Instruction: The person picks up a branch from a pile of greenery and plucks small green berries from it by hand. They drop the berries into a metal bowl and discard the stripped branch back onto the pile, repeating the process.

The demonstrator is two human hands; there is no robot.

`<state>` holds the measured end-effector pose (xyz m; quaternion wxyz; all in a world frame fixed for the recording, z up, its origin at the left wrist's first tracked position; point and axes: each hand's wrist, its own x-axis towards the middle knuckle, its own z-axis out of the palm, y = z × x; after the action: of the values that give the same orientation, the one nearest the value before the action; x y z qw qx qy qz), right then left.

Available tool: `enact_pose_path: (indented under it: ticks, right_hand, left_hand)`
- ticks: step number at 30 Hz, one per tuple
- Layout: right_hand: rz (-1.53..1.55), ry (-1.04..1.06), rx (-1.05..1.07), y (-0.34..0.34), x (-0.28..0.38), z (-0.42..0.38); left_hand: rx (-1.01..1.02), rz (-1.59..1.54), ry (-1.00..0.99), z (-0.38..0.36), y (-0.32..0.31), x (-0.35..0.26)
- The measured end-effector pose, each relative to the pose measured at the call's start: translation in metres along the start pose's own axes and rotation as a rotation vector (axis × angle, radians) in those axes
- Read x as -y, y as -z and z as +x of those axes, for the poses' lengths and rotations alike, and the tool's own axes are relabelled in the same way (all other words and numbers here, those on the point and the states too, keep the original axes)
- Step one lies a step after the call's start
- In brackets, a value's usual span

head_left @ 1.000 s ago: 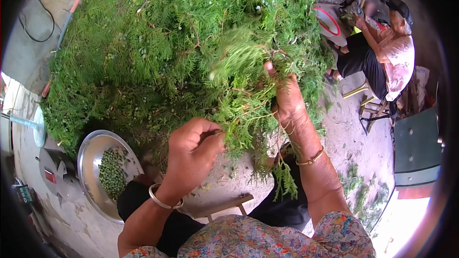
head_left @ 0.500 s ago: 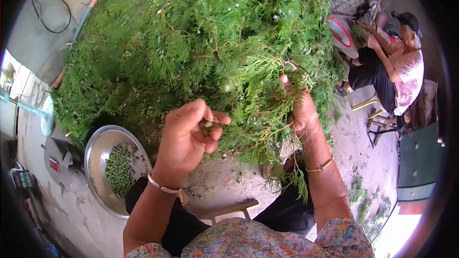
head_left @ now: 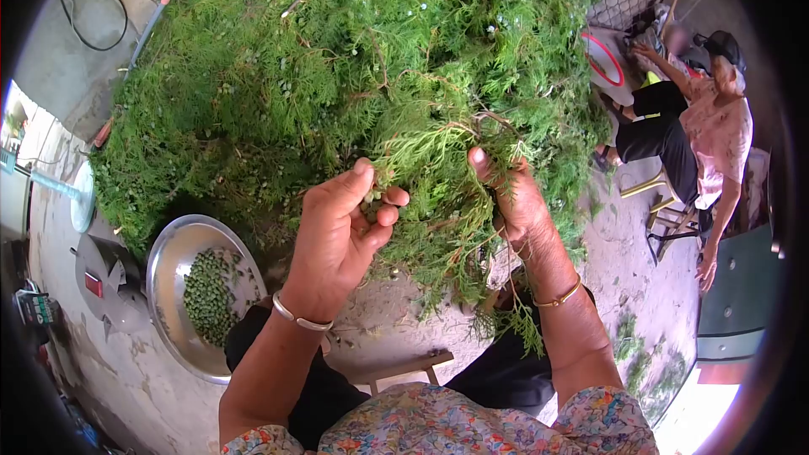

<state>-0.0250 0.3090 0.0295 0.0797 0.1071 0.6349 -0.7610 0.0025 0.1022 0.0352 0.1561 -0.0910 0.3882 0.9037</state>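
Observation:
My right hand [head_left: 518, 202] is closed around a leafy conifer branch [head_left: 438, 147], its sprays fanning left and hanging below the wrist. My left hand [head_left: 341, 223], fingers curled, holds small green cones [head_left: 373, 195] at the branch's left edge; thumb and forefinger are pinched near the foliage. How many cones are in the palm is hidden. Behind both hands rises a large pile of green conifer branches [head_left: 278, 93], dotted with pale cones. To the left of my left forearm, a metal basin [head_left: 171, 274] contains a heap of green cones [head_left: 211, 297].
A person [head_left: 712, 126] in a pink top sits at the right, near a red-rimmed basin [head_left: 604, 59]. A pale green fan [head_left: 83, 195] stands at the left. Below my arms is a wooden stool [head_left: 404, 372]. Fallen sprigs [head_left: 645, 358] lie on the floor at lower right.
My left hand has turned and moved up to the branch, which has shifted slightly left with my right hand. The seated person has lowered one arm.

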Motion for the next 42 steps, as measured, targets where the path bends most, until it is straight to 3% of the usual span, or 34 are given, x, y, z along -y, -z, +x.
enact_pose_path:
  ticks: [2,6,9,13,15,16,19,21,23,25,29,31,32,33,35,37,39,41,42]
  right_hand:
    - [-0.037,0.013,0.009,0.001,-0.005,0.002]
    - [-0.035,0.026,0.006,-0.001,-0.003,0.000]
    - [-0.021,0.033,-0.010,0.001,-0.002,0.001]
    - [0.089,0.055,0.034,-0.009,0.004,-0.008]
    - [0.126,0.106,0.059,-0.009,-0.002,-0.010]
    - [0.194,0.040,0.084,-0.004,-0.012,-0.007]
    - [0.262,-0.080,0.153,0.006,-0.027,0.004]
    - [0.151,-0.096,0.327,-0.012,-0.002,-0.010]
    - [0.002,-0.199,0.311,-0.018,0.008,-0.015]
    - [0.018,-0.054,0.323,-0.023,0.007,-0.016]
    - [0.110,-0.251,0.173,-0.021,0.009,-0.012]
    - [0.345,-0.225,0.025,-0.020,0.006,-0.009]
    - [0.345,-0.219,-0.081,-0.020,0.004,-0.009]
    - [0.345,-0.218,-0.085,-0.018,0.005,-0.010]
    - [0.533,-0.247,-0.043,-0.013,0.007,-0.010]
    - [0.506,-0.281,-0.054,-0.004,0.006,-0.003]
    - [0.511,-0.247,-0.055,0.001,0.006,-0.001]
    - [0.436,-0.168,-0.051,0.007,0.000,0.001]
    - [0.536,-0.130,0.131,0.012,-0.005,0.004]
  left_hand:
    - [0.000,-0.288,0.098,0.000,0.002,-0.001]
    - [0.100,-0.295,0.102,0.000,0.004,-0.004]
    - [-0.082,-0.123,-0.029,-0.002,0.000,-0.003]
    - [-0.091,0.640,-0.408,-0.011,-0.013,0.012]
    - [0.002,0.730,-0.609,-0.012,-0.020,0.029]
    - [0.035,0.812,-0.571,-0.016,-0.020,0.032]
    - [0.135,1.070,-0.800,-0.009,-0.015,0.044]
    - [0.173,1.115,-0.743,-0.012,-0.015,0.045]
    - [0.210,1.159,-0.685,-0.015,-0.014,0.047]
    - [0.203,1.264,-0.563,-0.018,-0.014,0.049]
    - [0.224,1.156,-0.755,-0.014,-0.012,0.052]
    - [0.171,1.032,-0.658,-0.016,-0.011,0.051]
    - [0.109,1.000,-0.524,-0.020,-0.014,0.048]
    - [0.113,0.998,-0.522,-0.021,-0.016,0.046]
    - [0.065,0.649,-0.144,-0.020,-0.018,0.041]
    - [0.089,0.585,-0.114,-0.020,-0.016,0.042]
    - [-0.001,0.335,0.180,-0.024,-0.023,0.036]
    - [0.036,0.204,0.213,-0.022,-0.020,0.036]
    - [0.067,0.072,0.244,-0.022,-0.017,0.036]
